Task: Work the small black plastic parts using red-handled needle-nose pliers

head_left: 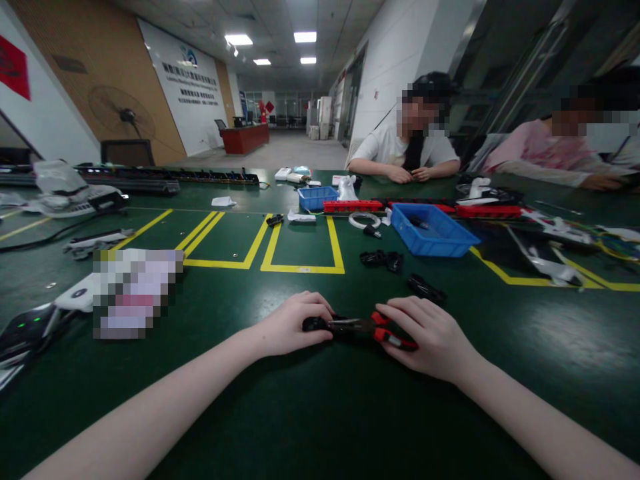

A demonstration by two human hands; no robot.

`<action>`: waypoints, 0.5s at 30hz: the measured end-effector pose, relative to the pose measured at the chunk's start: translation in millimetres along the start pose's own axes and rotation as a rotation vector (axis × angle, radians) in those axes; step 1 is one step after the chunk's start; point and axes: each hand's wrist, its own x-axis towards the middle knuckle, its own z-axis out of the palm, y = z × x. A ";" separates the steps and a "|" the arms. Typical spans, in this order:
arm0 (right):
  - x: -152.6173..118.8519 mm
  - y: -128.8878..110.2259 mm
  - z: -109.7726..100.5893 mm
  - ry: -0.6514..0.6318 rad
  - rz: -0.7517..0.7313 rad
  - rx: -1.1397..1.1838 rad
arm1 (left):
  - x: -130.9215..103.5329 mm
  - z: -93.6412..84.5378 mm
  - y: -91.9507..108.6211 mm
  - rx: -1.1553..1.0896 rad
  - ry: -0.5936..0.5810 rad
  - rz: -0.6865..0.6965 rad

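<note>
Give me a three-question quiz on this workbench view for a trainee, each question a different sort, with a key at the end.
1. Multiple choice: what does the right grip hold?
A) a white cable
B) red-handled pliers
C) a fan
2. True or false: the larger blue tray stands to the left of the smaller blue tray in the picture.
3. Fill in the colour: the left grip holds a ____ part.

Key: 1. B. 2. False; the larger blue tray is to the right of the smaller blue tray. 3. Black.

Bare forearms (175,400) angled inward; left hand (295,323) pinching, right hand (433,337) curled.
</note>
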 end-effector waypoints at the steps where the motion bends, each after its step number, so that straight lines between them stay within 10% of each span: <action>1: 0.1 -0.4 -0.2 0.000 0.002 -0.001 | -0.1 -0.1 0.0 0.001 -0.001 -0.005; 15: -2.0 -1.8 -0.7 0.003 0.032 -0.019 | 0.3 -0.4 1.7 -0.009 0.004 -0.029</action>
